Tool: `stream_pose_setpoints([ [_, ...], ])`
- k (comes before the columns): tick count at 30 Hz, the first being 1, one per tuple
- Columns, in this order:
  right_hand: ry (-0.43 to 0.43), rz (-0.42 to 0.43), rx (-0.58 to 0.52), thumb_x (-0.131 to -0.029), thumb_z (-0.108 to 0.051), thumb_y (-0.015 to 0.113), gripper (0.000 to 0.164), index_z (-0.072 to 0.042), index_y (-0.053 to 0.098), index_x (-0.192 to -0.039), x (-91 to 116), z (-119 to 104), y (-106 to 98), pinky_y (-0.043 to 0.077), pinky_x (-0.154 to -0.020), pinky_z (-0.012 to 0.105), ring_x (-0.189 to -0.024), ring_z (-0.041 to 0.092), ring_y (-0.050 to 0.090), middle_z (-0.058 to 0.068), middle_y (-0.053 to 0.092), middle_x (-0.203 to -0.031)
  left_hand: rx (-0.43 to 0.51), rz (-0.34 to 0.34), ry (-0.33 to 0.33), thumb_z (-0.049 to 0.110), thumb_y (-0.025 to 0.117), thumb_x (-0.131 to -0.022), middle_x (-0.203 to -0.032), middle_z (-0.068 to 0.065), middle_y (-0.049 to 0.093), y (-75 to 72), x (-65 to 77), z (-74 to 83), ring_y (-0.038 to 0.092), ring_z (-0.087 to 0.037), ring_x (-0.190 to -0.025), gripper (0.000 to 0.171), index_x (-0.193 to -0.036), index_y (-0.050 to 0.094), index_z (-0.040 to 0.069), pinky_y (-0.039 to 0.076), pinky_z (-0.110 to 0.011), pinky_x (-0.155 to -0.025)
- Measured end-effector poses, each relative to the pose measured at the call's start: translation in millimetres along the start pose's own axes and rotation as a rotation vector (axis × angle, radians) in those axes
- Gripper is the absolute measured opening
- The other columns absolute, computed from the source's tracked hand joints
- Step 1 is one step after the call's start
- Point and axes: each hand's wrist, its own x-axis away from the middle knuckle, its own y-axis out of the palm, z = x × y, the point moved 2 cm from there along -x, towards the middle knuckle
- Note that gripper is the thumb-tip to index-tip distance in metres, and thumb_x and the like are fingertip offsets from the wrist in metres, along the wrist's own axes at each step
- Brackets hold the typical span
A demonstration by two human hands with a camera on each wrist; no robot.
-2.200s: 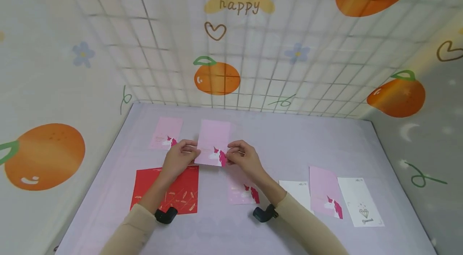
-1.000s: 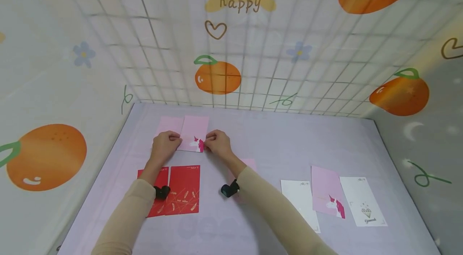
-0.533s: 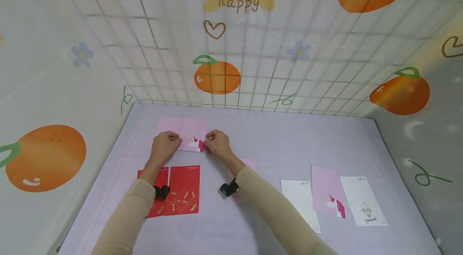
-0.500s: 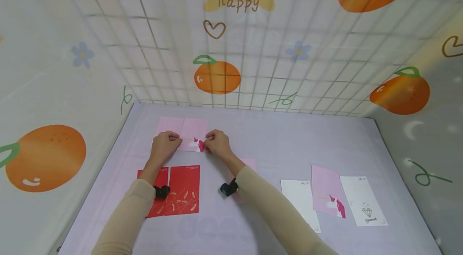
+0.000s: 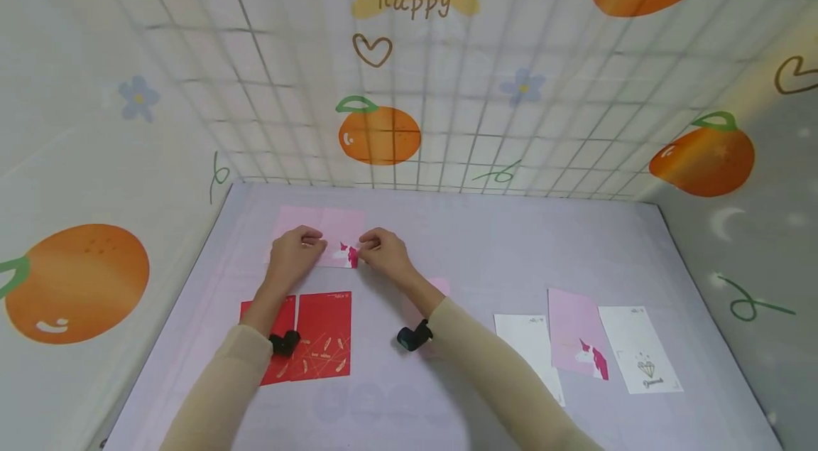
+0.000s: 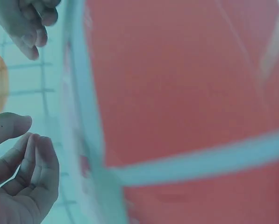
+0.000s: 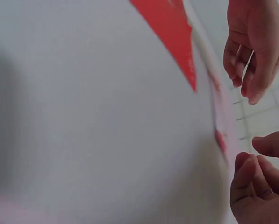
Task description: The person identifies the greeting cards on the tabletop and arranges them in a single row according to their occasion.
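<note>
A pink unicorn card (image 5: 341,225) lies at the back left of the table, edge to edge with another pink card (image 5: 299,218), which is partly covered by my left hand (image 5: 297,256). That hand hovers at the near left of the unicorn card, its thumb and fingertips apart in the left wrist view, nothing between them. At the card's right edge is my right hand (image 5: 386,252). The right wrist view shows a gap between its thumb (image 7: 270,143) and loosely bent fingers, which hold nothing.
Two red cards, a left one (image 5: 289,312) and a right one (image 5: 324,330), lie below my left wrist. My right forearm partly hides a pink card (image 5: 439,285). Farther right lie a white card (image 5: 520,337), a pink unicorn card (image 5: 575,323) and another white card (image 5: 639,348).
The pink unicorn card, held in both hands over the table, moved left and went down beside the other pink card. Both hands have since let go of it.
</note>
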Motion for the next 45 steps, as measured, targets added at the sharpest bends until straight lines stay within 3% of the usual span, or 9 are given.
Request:
stream_pose_setpoints([
  [7,-0.115,-0.001,-0.001,-0.091,-0.013,0.073,0.029,-0.001,0.066,-0.117,24.3,-10.3,-34.2,0.054,-0.066,0.028,-0.083,0.019,0.063,0.004,0.068,-0.094,0.067,-0.024,0.072,0.028,0.069,-0.094,-0.105,-0.008,0.069,1.7,19.1,33.0,0.069,-0.028,-0.095,0.030,-0.118,0.067,0.009,0.056,-0.044,-0.083],
  [15,-0.170,0.015,0.021,-0.090,-0.017,0.074,0.023,-0.012,0.068,-0.112,58.6,-11.2,-67.0,0.053,-0.068,0.029,-0.082,0.018,0.063,0.000,0.068,-0.092,0.146,-0.045,0.122,0.025,0.072,-0.093,-0.105,-0.002,0.069,4.9,48.2,58.8,0.068,-0.024,-0.097,0.028,-0.118,0.067,0.013,0.059,-0.041,-0.077],
  [26,-0.243,0.058,0.031,-0.089,-0.016,0.076,0.023,-0.014,0.069,-0.111,101.4,-2.3,-97.6,0.052,-0.067,0.030,-0.077,0.017,0.063,-0.001,0.066,-0.087,0.250,-0.111,0.111,0.029,0.075,-0.091,-0.106,0.003,0.067,22.7,77.6,73.0,0.066,-0.019,-0.099,0.028,-0.116,0.067,0.020,0.059,-0.034,-0.074],
  [31,-0.229,0.081,0.040,-0.090,-0.016,0.076,0.023,-0.014,0.069,-0.111,116.2,8.3,-106.3,0.051,-0.064,0.029,-0.075,0.018,0.062,-0.002,0.065,-0.086,0.267,-0.116,0.100,0.029,0.076,-0.090,-0.105,0.005,0.067,29.8,88.4,75.9,0.067,-0.017,-0.097,0.027,-0.114,0.068,0.021,0.059,-0.034,-0.074],
  [40,-0.198,0.099,0.067,-0.089,-0.015,0.077,0.024,-0.014,0.069,-0.112,128.9,26.8,-116.3,0.052,-0.064,0.029,-0.076,0.017,0.062,-0.002,0.064,-0.085,0.283,-0.150,0.055,0.026,0.078,-0.089,-0.103,0.005,0.067,50.6,99.4,73.8,0.068,-0.016,-0.094,0.031,-0.117,0.069,0.016,0.058,-0.032,-0.074],
  [45,-0.197,0.104,0.048,-0.089,-0.012,0.078,0.028,-0.010,0.067,-0.114,130.3,35.9,-120.9,0.051,-0.064,0.028,-0.075,0.020,0.062,0.001,0.065,-0.086,0.276,-0.171,0.077,0.026,0.079,-0.088,-0.104,0.003,0.067,60.2,102.8,77.5,0.068,-0.017,-0.094,0.033,-0.118,0.069,0.015,0.058,-0.034,-0.075],
])
